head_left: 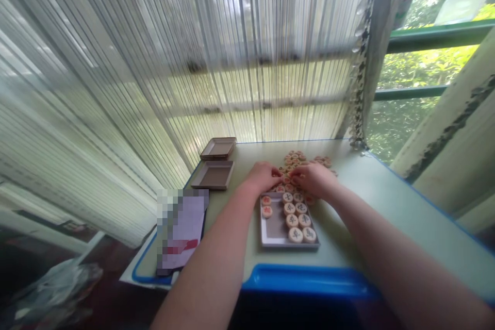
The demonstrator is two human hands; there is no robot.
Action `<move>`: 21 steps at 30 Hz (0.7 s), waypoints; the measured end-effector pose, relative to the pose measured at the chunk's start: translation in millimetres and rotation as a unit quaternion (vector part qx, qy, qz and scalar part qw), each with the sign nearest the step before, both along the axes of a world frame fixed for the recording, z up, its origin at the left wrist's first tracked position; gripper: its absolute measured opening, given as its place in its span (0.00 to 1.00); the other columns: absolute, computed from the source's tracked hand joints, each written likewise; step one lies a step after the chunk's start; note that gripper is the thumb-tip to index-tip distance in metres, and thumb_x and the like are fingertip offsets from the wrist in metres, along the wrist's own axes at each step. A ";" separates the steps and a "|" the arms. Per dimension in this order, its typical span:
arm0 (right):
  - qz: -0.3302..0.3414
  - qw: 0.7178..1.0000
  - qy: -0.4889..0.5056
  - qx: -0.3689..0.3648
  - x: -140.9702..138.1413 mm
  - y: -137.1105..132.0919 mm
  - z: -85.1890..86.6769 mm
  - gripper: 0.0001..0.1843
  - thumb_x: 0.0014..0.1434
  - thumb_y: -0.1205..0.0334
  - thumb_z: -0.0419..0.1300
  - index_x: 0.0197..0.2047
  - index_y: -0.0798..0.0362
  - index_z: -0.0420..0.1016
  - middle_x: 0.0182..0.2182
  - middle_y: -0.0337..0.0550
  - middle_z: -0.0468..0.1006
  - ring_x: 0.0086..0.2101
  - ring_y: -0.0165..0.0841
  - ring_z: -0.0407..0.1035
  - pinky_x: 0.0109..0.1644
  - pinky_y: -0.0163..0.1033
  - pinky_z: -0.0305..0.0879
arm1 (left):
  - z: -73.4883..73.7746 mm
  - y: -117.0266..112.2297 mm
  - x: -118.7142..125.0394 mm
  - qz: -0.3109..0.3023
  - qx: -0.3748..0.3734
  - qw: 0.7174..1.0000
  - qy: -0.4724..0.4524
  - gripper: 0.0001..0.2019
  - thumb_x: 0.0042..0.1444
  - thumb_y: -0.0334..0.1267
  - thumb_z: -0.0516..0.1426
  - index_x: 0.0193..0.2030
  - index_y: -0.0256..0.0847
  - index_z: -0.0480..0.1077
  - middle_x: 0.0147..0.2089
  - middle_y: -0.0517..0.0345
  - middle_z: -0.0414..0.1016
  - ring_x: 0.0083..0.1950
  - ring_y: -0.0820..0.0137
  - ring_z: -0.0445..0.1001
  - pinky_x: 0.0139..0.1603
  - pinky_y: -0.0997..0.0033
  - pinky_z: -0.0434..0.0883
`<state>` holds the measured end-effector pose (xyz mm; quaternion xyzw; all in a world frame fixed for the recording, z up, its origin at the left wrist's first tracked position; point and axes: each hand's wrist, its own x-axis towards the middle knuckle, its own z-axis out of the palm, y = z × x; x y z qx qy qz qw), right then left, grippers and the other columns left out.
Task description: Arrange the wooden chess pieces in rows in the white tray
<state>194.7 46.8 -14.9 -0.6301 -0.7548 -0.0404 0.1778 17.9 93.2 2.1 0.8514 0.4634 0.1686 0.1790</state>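
Note:
A shallow grey tray [270, 232] lies on the pale green table [367, 201], holding several round wooden game discs [296, 216] with red or black characters, laid in rows on its right side. Beyond the tray lies a loose pile of the same discs [296, 157]. My left hand [263, 176] and my right hand [315, 178] rest side by side at the tray's far edge, fingers curled down onto the discs in the pile. What each pinch holds is hidden.
Two empty grey box halves [214, 174] [218, 147] sit at the table's far left. A blurred paper [181, 229] lies at the left front edge. A string curtain [193, 62] hangs behind, with a window and green railing [436, 36] to the right.

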 end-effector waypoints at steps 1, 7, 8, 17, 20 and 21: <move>-0.002 1.000 0.000 -0.001 -0.2 -0.2 -0.2 0.11 0.53 0.59 0.56 0.35 0.46 0.79 0.35 0.42 0.79 0.38 0.37 0.68 0.41 0.37 0.60 | -0.5 0.1 -0.4 -0.001 -0.012 1.000 0.001 0.10 0.45 0.42 0.61 0.35 0.44 0.78 0.37 0.55 0.78 0.39 0.66 0.73 0.42 0.74 0.67; -0.068 0.998 0.004 0.018 -0.4 -2.9 2.9 0.17 0.55 0.60 0.53 0.46 0.46 0.75 0.41 0.44 0.77 0.40 0.39 0.67 0.40 0.39 0.60 | -4.4 0.7 -4.2 0.000 -0.047 0.998 -0.044 0.10 0.43 0.35 0.61 0.35 0.44 0.78 0.34 0.57 0.79 0.34 0.69 0.74 0.34 0.76 0.67; -0.078 0.997 0.004 0.021 -0.3 -3.6 3.9 0.17 0.55 0.60 0.53 0.47 0.46 0.74 0.42 0.45 0.77 0.40 0.39 0.67 0.40 0.39 0.60 | -4.8 1.0 -4.4 -0.001 -0.047 0.998 -0.045 0.10 0.42 0.35 0.61 0.35 0.44 0.78 0.34 0.57 0.79 0.34 0.69 0.74 0.33 0.76 0.67; -0.073 0.996 0.027 0.042 0.6 -2.5 4.2 0.14 0.56 0.58 0.52 0.41 0.47 0.77 0.39 0.44 0.77 0.39 0.39 0.66 0.43 0.40 0.59 | 1.7 -0.1 -3.1 0.049 -0.010 0.999 0.017 0.09 0.47 0.36 0.58 0.35 0.43 0.78 0.34 0.55 0.78 0.35 0.67 0.74 0.38 0.74 0.68; -0.044 0.999 0.008 0.020 -1.5 -1.2 -0.4 0.14 0.56 0.55 0.53 0.39 0.46 0.78 0.40 0.44 0.77 0.40 0.40 0.65 0.44 0.40 0.58 | 2.7 -0.6 -3.9 0.073 0.012 0.997 0.036 0.11 0.49 0.36 0.57 0.38 0.44 0.77 0.38 0.54 0.78 0.40 0.67 0.74 0.42 0.74 0.68; -0.038 0.999 0.002 0.014 -2.3 -0.9 -1.4 0.14 0.56 0.55 0.53 0.39 0.46 0.78 0.39 0.43 0.77 0.41 0.39 0.65 0.44 0.40 0.58 | 2.7 -0.5 -4.3 0.075 0.015 0.996 0.045 0.10 0.49 0.37 0.57 0.38 0.44 0.77 0.39 0.54 0.78 0.41 0.67 0.74 0.43 0.73 0.68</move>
